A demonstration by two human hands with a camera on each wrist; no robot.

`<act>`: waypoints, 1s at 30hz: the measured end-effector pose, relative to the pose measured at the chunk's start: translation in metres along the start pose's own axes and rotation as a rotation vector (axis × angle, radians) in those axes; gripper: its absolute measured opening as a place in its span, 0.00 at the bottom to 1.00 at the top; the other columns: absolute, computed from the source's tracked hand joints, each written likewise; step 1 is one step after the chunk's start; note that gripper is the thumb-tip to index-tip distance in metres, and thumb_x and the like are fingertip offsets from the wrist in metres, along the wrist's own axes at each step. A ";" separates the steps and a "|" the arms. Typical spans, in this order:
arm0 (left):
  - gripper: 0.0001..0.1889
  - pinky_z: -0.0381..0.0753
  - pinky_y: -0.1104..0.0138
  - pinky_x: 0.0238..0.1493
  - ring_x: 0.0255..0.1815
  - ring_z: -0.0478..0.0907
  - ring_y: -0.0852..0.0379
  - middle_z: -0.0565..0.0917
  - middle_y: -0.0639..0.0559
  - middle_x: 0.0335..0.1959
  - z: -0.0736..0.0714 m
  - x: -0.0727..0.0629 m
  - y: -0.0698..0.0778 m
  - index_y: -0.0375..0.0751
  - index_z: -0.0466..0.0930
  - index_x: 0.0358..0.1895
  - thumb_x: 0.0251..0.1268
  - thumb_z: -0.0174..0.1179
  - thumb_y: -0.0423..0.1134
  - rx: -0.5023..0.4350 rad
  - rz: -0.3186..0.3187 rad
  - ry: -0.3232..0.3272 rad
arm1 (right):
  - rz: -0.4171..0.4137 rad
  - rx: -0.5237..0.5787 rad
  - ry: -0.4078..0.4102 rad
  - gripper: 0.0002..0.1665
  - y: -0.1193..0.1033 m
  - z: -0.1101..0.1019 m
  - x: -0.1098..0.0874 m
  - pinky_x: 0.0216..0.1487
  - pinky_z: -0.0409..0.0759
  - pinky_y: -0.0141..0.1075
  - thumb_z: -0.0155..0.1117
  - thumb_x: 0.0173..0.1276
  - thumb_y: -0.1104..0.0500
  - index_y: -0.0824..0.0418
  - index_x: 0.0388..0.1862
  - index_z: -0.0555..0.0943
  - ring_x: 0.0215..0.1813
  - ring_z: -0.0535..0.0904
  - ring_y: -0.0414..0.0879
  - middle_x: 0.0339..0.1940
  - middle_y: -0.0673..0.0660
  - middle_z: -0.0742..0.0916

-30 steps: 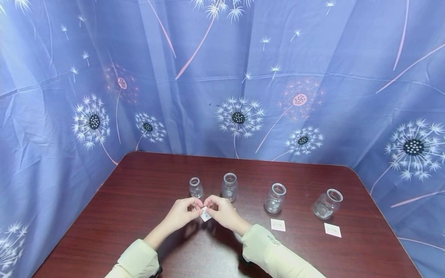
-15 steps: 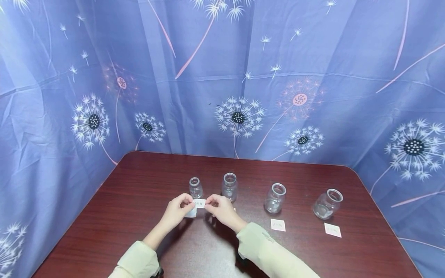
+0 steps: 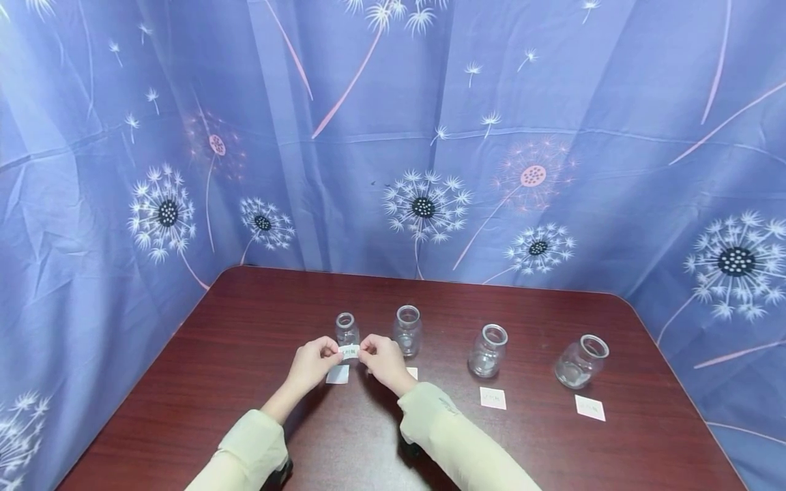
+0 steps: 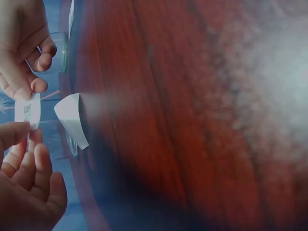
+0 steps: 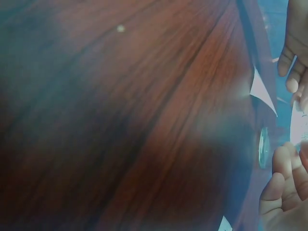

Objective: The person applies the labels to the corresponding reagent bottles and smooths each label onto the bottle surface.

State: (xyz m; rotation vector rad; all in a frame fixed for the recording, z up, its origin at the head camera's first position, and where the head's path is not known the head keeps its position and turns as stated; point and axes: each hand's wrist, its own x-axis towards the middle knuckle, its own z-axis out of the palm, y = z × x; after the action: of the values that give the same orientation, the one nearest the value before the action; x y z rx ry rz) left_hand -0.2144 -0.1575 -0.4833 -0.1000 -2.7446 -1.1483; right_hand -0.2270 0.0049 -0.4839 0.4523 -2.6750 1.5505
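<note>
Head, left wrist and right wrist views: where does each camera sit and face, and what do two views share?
Head: worn on the head, facing forward and down at the table, glass jars and patterned curtain; left hand, right hand and sleeves show.
Left wrist: on the left wrist, facing the hands' work; both hands show at its left edge.
Right wrist: on the right wrist, facing the same work; both hands show at its right edge.
Shared: both wrist views show the pinched label and a paper square.
</note>
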 end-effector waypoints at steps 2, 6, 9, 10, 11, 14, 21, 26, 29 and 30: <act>0.06 0.68 0.70 0.26 0.20 0.72 0.64 0.80 0.55 0.19 0.001 0.003 -0.001 0.45 0.74 0.21 0.44 0.63 0.36 0.029 0.003 0.013 | 0.023 -0.026 0.013 0.04 0.000 0.003 0.002 0.17 0.72 0.26 0.59 0.52 0.64 0.61 0.21 0.76 0.11 0.71 0.34 0.16 0.54 0.82; 0.06 0.67 0.68 0.25 0.20 0.71 0.63 0.80 0.56 0.18 0.002 0.007 -0.003 0.46 0.75 0.21 0.44 0.63 0.37 0.077 -0.015 0.026 | 0.054 -0.055 0.026 0.04 0.000 0.007 0.006 0.17 0.70 0.27 0.59 0.52 0.63 0.60 0.20 0.76 0.10 0.69 0.32 0.15 0.54 0.82; 0.06 0.67 0.68 0.24 0.20 0.71 0.63 0.80 0.56 0.18 0.002 0.010 -0.003 0.46 0.75 0.21 0.43 0.64 0.37 0.096 -0.037 0.025 | 0.070 -0.067 0.025 0.04 0.000 0.010 0.008 0.17 0.70 0.27 0.59 0.52 0.63 0.60 0.20 0.76 0.10 0.68 0.32 0.15 0.55 0.82; 0.06 0.67 0.68 0.24 0.20 0.71 0.63 0.80 0.56 0.18 0.003 0.010 -0.003 0.46 0.75 0.21 0.43 0.64 0.38 0.102 -0.042 0.025 | 0.077 -0.072 0.024 0.04 0.000 0.011 0.009 0.17 0.70 0.27 0.59 0.52 0.63 0.59 0.21 0.76 0.10 0.69 0.32 0.15 0.54 0.82; 0.06 0.67 0.68 0.24 0.20 0.71 0.63 0.80 0.57 0.18 0.003 0.011 -0.002 0.46 0.75 0.21 0.43 0.64 0.38 0.108 -0.047 0.022 | 0.082 -0.079 0.023 0.03 -0.001 0.011 0.009 0.18 0.70 0.26 0.59 0.52 0.63 0.59 0.20 0.76 0.10 0.69 0.32 0.15 0.53 0.82; 0.05 0.67 0.68 0.23 0.20 0.71 0.62 0.80 0.57 0.18 0.003 0.012 -0.001 0.46 0.75 0.21 0.44 0.63 0.38 0.122 -0.060 0.015 | 0.088 -0.093 0.023 0.04 0.000 0.013 0.010 0.18 0.70 0.26 0.59 0.52 0.62 0.58 0.20 0.76 0.10 0.70 0.32 0.15 0.52 0.82; 0.05 0.67 0.67 0.22 0.20 0.71 0.62 0.80 0.57 0.19 0.003 0.012 -0.001 0.46 0.75 0.21 0.44 0.63 0.39 0.133 -0.079 0.012 | 0.114 -0.072 0.021 0.04 0.003 0.015 0.011 0.16 0.71 0.27 0.58 0.53 0.61 0.58 0.21 0.77 0.11 0.71 0.33 0.17 0.53 0.84; 0.05 0.67 0.67 0.22 0.20 0.72 0.61 0.80 0.56 0.19 0.004 0.014 -0.003 0.47 0.76 0.21 0.44 0.63 0.40 0.142 -0.087 0.019 | 0.101 -0.042 0.019 0.04 0.006 0.016 0.012 0.16 0.72 0.27 0.59 0.54 0.62 0.59 0.21 0.77 0.12 0.73 0.36 0.18 0.55 0.84; 0.05 0.67 0.67 0.22 0.21 0.72 0.61 0.80 0.57 0.19 0.005 0.015 -0.005 0.48 0.76 0.21 0.44 0.63 0.41 0.147 -0.100 0.023 | 0.098 -0.027 0.017 0.04 0.007 0.015 0.012 0.16 0.72 0.27 0.59 0.54 0.63 0.60 0.22 0.77 0.12 0.74 0.37 0.19 0.56 0.84; 0.05 0.67 0.67 0.22 0.20 0.72 0.61 0.80 0.57 0.19 0.005 0.015 -0.005 0.48 0.76 0.21 0.44 0.63 0.41 0.147 -0.103 0.024 | 0.097 -0.023 0.016 0.03 0.007 0.015 0.012 0.16 0.72 0.27 0.59 0.54 0.63 0.60 0.22 0.77 0.12 0.74 0.37 0.19 0.56 0.84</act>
State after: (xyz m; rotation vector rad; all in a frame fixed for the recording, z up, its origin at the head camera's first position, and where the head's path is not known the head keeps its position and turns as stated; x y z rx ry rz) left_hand -0.2305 -0.1574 -0.4873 0.0740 -2.8305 -0.9600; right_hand -0.2387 -0.0079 -0.4959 0.3126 -2.7381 1.5373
